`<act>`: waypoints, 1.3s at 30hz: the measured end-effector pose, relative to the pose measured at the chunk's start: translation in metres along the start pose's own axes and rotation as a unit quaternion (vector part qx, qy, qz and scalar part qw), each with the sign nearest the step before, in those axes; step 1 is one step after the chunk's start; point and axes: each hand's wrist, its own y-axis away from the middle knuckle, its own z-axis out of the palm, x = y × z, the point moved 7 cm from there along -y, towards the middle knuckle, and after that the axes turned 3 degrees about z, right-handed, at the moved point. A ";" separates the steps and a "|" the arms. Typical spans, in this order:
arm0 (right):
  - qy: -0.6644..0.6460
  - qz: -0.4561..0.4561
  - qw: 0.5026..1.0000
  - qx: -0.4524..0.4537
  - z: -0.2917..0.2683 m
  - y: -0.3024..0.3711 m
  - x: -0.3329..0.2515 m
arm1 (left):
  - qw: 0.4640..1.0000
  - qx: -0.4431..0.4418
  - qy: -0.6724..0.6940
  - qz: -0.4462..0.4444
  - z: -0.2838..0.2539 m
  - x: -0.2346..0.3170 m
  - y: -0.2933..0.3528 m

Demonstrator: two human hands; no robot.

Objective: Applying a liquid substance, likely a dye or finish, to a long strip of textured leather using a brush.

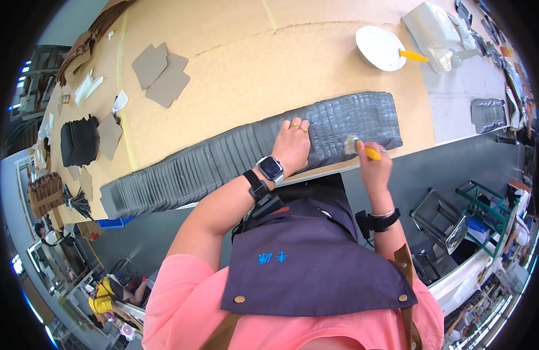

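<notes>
Tabletop (234, 64): covered in tan cardboard, with a grey section at its right end.
Far left: a black stack of pieces (79, 140) and grey cut shapes (161, 73).
Row of dark grey pieces (222, 157): overlapped in a long band along the near edge.
Left hand (292, 146): flat, fingers spread, pressing on the row.
Right hand (374, 166): grip closed on a yellow-handled brush (360, 149), bristles on the row's right part.
Far right: white dish (379, 48) holding another yellow-handled tool.
Room: workshop floor, metal racks at right.
</notes>
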 end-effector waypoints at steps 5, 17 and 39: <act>-0.029 0.013 0.999 0.020 -0.017 -0.002 -0.022 | 1.000 0.006 -0.009 -0.006 -0.001 0.001 0.001; -0.002 -0.020 0.999 0.029 -0.011 0.029 -0.003 | 1.000 -0.009 -0.006 -0.009 0.001 0.000 0.001; -0.195 0.142 0.970 -0.023 -0.018 -0.028 0.003 | 1.000 -0.006 -0.014 -0.002 0.000 0.002 0.003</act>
